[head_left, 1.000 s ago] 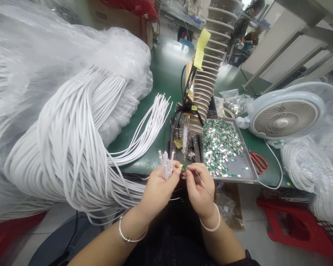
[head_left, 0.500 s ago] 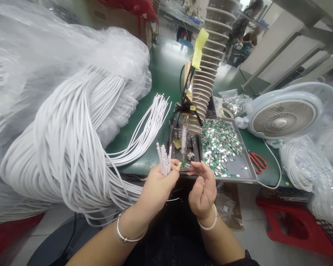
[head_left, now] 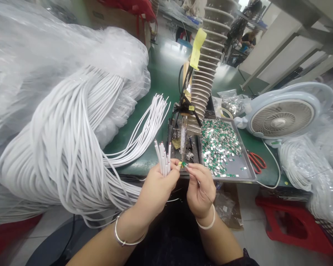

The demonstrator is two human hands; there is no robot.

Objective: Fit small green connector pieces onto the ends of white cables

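My left hand point(head_left: 157, 190) is closed around a bunch of white cables point(head_left: 163, 159) whose cut ends point up. Its thumb and forefinger also pinch something small and yellow beside a small green circuit board point(head_left: 184, 164). My right hand point(head_left: 201, 186) is closed, its fingertips meeting the board's metal connector end. A thin strand of wire point(head_left: 208, 197) runs across the right palm to the wrist. Directly above the board, a soldering iron point(head_left: 183, 138) hangs tip-down from a black stand. Whether its tip touches the board cannot be made out.
A grey tray point(head_left: 246, 171) of many small green boards lies right, beside red-handled scissors point(head_left: 256, 162) and a fan point(head_left: 280, 118). Piled white cables point(head_left: 69, 140) in plastic fill the left. A ribbed duct point(head_left: 208, 70) rises behind the iron. People work far back.
My right hand's fingers have come in from slightly apart and closed at the connector end of the board. My left hand keeps its hold on the cables, nearly still.
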